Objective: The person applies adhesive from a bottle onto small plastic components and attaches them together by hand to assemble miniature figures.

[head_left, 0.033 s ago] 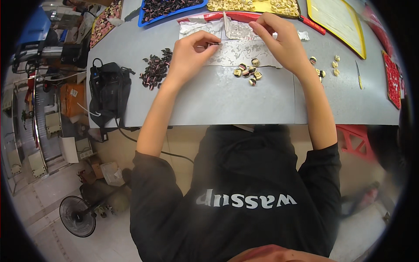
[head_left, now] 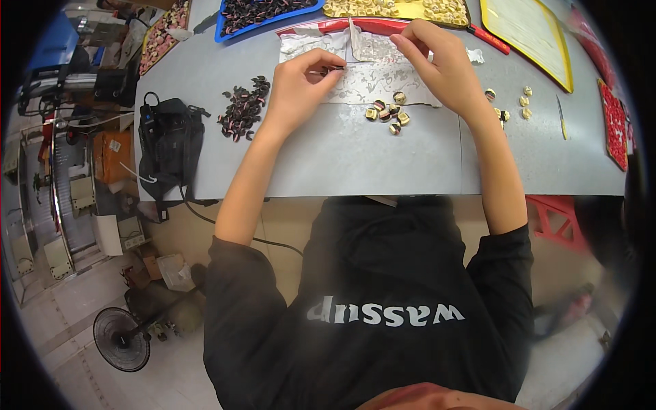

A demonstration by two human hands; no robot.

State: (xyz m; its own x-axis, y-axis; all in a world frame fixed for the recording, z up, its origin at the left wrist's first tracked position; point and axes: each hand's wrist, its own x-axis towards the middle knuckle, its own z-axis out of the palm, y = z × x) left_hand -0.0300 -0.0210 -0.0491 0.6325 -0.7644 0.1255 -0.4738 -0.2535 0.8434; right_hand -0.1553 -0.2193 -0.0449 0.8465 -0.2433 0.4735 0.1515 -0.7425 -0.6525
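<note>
My left hand (head_left: 299, 89) pinches a small dark piece (head_left: 335, 69) between thumb and fingertips, over the left part of a white sheet with grey marks (head_left: 379, 83). Above the sheet's right part is my right hand (head_left: 443, 68), its fingers curled and the thumb pointing toward a crinkled silvery-white strip (head_left: 372, 46). Whatever its fingertips may hold is too small to make out. A loose pile of curved black-and-pink pieces (head_left: 240, 111) lies beside my left wrist. Between my forearms sits a cluster of small cream-and-black pieces (head_left: 391, 115) on the grey table.
At the back stand a blue tray of dark pieces (head_left: 220, 31) and a yellow tray of cream pieces (head_left: 465, 15). A red marker (head_left: 488, 39), a yellow-rimmed tray (head_left: 568, 75) and a thin knife (head_left: 562, 117) are to the right. A black bag (head_left: 167, 147) lies at left.
</note>
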